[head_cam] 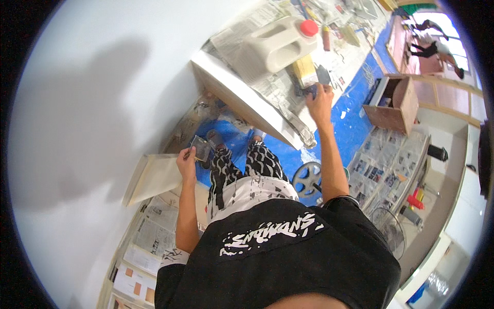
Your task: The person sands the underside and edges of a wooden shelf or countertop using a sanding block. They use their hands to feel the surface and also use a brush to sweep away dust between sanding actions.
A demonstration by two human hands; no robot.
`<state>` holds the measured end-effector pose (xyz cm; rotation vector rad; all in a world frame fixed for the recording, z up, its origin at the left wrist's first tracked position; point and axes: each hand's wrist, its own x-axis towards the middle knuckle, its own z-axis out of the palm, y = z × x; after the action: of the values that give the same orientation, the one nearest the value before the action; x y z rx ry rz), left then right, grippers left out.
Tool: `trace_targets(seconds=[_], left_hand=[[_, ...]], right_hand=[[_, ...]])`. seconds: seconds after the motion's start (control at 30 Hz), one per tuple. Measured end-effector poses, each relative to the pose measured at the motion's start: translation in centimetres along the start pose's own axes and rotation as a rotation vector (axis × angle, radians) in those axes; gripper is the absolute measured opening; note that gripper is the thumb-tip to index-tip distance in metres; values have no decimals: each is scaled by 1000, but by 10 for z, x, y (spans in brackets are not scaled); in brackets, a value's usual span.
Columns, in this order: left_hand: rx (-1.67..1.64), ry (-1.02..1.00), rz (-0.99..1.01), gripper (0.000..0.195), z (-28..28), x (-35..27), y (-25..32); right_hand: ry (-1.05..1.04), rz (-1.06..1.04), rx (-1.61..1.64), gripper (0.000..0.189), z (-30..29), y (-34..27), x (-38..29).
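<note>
My left hand [187,164] holds a thin, flat, greyish plate [202,148], perhaps a scraper or putty spreader, by its edge, out over the floor. My right hand [321,102] reaches over the newspaper-covered white counter [247,100]. Its fingers are closed around a small dark blue object [310,90], partly hidden by them. Just beyond it lies a yellow and white box-like item [305,70]. A dark, flat pointed piece [323,75] is beside that. A large off-white plastic jug [270,46] with a red cap [309,28] stands on the counter to the left.
Blue sheeting [347,112] covers the floor. A grey spoked wheel [307,178] is by my right leg. Farther right are a wooden box [393,104] and a newspaper-covered surface [370,162]. A white wall [85,116] rises at left. Two people [436,50] are in the distance.
</note>
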<state>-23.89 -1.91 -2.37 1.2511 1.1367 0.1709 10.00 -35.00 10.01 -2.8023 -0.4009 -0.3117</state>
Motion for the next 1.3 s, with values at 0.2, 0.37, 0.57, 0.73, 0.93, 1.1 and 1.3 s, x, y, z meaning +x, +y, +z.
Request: trace_targets(seconds=[0.2, 0.37, 0.57, 0.73, 0.93, 1.1, 1.3], left_hand=[[303, 102, 65, 30, -37, -5, -23], [375, 190, 157, 30, -74, -14, -48], [304, 212, 24, 28, -87, -9, -62], [325, 235, 135, 27, -77, -7, -64], [307, 254, 54, 26, -85, -19, -75], [340, 236, 113, 27, -92, 0, -83], [335, 158, 250, 24, -68, 11, -48]], right_hand=[[-252, 59, 70, 58, -8, 26, 6], [-281, -47, -40, 48, -104, -20, -53], [-488, -372, 218, 48, -107, -168, -67], [-429, -555, -153, 37, 2, -278, 28], [-785, -628, -435, 18, -15, -263, -10], [-538, -780, -205, 17, -94, -281, -5], [-705, -673, -433, 15, -20, -254, -14]])
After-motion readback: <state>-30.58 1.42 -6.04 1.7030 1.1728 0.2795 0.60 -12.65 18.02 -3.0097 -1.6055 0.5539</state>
